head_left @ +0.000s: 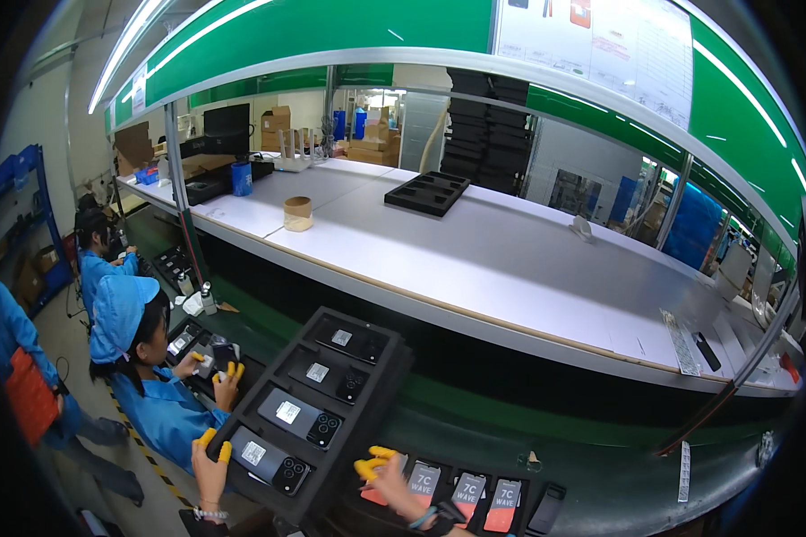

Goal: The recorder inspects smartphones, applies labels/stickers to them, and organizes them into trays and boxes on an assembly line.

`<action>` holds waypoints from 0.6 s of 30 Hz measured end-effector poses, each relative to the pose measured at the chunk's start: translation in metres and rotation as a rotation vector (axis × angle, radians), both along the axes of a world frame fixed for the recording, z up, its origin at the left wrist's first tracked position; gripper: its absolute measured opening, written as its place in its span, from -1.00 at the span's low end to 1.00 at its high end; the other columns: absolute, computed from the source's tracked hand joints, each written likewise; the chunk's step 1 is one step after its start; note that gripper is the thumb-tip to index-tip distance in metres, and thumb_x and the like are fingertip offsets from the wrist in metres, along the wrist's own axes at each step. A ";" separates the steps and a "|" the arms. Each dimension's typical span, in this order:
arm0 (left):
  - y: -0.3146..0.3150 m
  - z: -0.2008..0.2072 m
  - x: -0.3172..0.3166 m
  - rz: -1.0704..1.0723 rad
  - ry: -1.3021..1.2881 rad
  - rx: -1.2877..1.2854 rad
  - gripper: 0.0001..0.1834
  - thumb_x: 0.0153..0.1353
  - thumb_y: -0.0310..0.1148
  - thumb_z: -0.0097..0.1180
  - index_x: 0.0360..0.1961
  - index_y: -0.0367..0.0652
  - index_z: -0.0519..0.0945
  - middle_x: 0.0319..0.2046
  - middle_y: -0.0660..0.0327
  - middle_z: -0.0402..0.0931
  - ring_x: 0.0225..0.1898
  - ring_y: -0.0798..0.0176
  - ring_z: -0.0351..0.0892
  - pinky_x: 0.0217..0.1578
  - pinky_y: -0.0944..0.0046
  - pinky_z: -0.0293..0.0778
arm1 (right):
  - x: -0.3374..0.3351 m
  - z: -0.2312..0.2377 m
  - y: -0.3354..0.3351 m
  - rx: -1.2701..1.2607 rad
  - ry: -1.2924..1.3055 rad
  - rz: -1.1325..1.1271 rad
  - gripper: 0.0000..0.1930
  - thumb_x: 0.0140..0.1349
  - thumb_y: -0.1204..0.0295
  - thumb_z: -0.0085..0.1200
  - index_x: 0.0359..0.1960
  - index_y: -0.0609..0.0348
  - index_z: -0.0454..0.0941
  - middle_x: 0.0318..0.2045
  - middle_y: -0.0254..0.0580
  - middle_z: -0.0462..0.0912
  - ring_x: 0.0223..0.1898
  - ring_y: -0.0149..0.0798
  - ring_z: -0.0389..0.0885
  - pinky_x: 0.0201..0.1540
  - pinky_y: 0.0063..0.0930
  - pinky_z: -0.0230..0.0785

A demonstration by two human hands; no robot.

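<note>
Green belt: one. Black tray: one, over belt; support unclear. Left hand: grip closed on tray's left edge. Right hand: curled beside grey-and-orange packs; hold cannot be told. Dark phones: four, in tray compartments. Step, judged: tray handling; next calls for level, two-sided support.

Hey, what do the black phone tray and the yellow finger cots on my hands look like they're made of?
The black phone tray looks like matte foam, perhaps plastic: its thick walls show almost no shine.

The yellow finger cots look like thin rubber, probably latex, dull-finished: they fit snugly, though fine texture is unclear.
</note>
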State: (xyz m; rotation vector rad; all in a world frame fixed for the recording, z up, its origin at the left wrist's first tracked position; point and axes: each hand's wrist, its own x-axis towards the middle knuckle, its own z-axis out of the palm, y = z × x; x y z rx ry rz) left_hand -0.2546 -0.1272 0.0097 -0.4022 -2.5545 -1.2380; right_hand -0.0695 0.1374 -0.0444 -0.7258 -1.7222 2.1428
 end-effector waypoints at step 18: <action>0.040 0.037 0.102 -0.458 -0.522 -0.232 -0.73 0.03 -0.28 0.25 -0.36 -0.30 0.61 -0.51 0.02 0.59 -0.44 0.06 0.60 -0.43 0.19 0.46 | 0.117 0.047 -0.098 -0.600 0.291 -0.547 -0.43 0.32 0.37 -0.03 0.30 0.07 0.01 0.15 -0.17 0.31 0.12 -0.19 0.33 0.18 -0.23 0.19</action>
